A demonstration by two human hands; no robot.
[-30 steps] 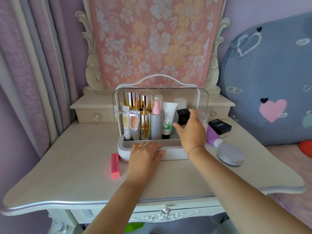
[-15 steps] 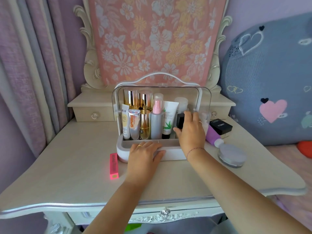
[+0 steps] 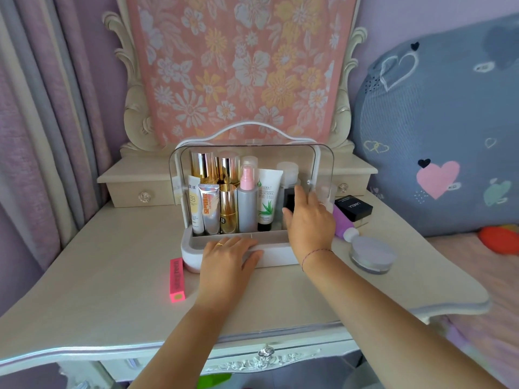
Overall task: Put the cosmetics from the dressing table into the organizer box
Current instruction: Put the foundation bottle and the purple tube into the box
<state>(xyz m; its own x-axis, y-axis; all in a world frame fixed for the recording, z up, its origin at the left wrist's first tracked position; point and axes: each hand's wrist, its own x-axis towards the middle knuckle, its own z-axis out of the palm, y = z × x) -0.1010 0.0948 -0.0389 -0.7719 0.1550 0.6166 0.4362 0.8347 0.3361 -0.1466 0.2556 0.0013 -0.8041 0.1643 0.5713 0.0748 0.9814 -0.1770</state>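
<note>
Dressing table (image 3: 112, 290): right hand (image 3: 309, 223) half hides black bottle (image 3: 289, 199) in organizer box (image 3: 269, 256)

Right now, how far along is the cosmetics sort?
Done: tubes and bottles, including the pink-capped spray bottle, stand upright in the organizer box.
In hand: the right hand is setting the black item at the box's right end; the left hand rests flat on the front rim.
Left on the table: pink stick, purple bottle, black box, round jar.
</note>
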